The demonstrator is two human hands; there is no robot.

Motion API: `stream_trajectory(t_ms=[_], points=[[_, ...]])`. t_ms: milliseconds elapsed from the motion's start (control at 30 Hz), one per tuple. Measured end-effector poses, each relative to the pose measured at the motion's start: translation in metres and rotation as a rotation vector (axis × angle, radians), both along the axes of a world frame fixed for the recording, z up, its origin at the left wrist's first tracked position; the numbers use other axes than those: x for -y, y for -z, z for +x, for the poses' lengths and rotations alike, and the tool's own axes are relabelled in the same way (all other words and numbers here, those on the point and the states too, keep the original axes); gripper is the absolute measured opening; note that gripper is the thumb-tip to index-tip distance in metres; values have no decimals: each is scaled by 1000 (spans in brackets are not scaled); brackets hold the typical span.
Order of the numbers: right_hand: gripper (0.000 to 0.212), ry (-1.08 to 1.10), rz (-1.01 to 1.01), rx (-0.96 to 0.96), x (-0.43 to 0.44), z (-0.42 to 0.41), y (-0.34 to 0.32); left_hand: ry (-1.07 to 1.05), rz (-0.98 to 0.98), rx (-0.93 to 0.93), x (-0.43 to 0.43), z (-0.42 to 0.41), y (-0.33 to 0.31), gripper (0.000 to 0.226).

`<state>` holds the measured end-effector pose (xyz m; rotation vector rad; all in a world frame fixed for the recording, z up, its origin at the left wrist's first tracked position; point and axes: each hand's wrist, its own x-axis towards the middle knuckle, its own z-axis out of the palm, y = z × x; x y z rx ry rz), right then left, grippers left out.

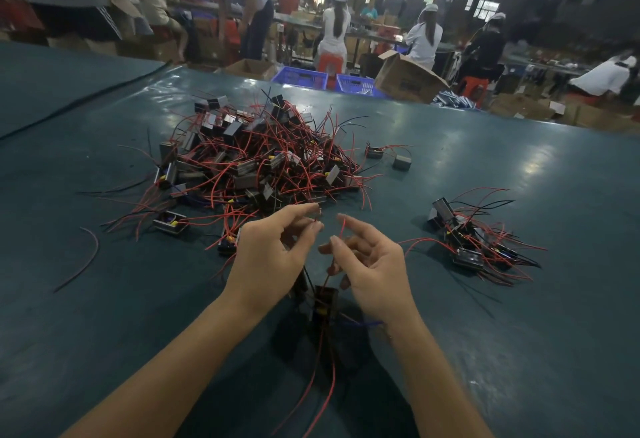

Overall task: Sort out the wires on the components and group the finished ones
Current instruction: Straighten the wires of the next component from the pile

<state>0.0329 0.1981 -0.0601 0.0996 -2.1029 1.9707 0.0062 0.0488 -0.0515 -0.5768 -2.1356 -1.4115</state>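
Note:
A small dark boxy component hangs between my wrists, above the green table. Red wires trail from it down toward me, and others rise to my fingers. My left hand pinches the tip of one red wire between thumb and forefinger. My right hand holds another red wire that stands upright between its fingers. A large tangled heap of components with red and black wires lies just beyond my hands. A smaller group of components sits to the right.
A loose dark wire lies at the left. Two single components rest right of the heap. Blue crates and a cardboard box stand past the table's far edge, with several people working behind.

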Motion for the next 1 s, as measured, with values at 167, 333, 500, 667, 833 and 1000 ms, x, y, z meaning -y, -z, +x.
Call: stream_trajectory(t_ms=[167, 333, 500, 667, 833, 1000], points=[[17, 43, 24, -117, 4, 4, -4, 14, -21, -66, 0, 3, -4, 21], [25, 88, 107, -238, 6, 6, -5, 87, -76, -88, -2, 6, -5, 23], [33, 87, 131, -300, 9, 5, -3, 109, 70, 53, -1, 5, -7, 20], [37, 71, 168, -299, 9, 4, 1, 144, 154, 187, -2, 4, -7, 9], [34, 66, 191, -305, 9, 5, 0, 153, 183, 217, -3, 5, -8, 10], [39, 50, 217, -331, 12, 7, -4, 178, 225, 261, -3, 5, -11, 11]])
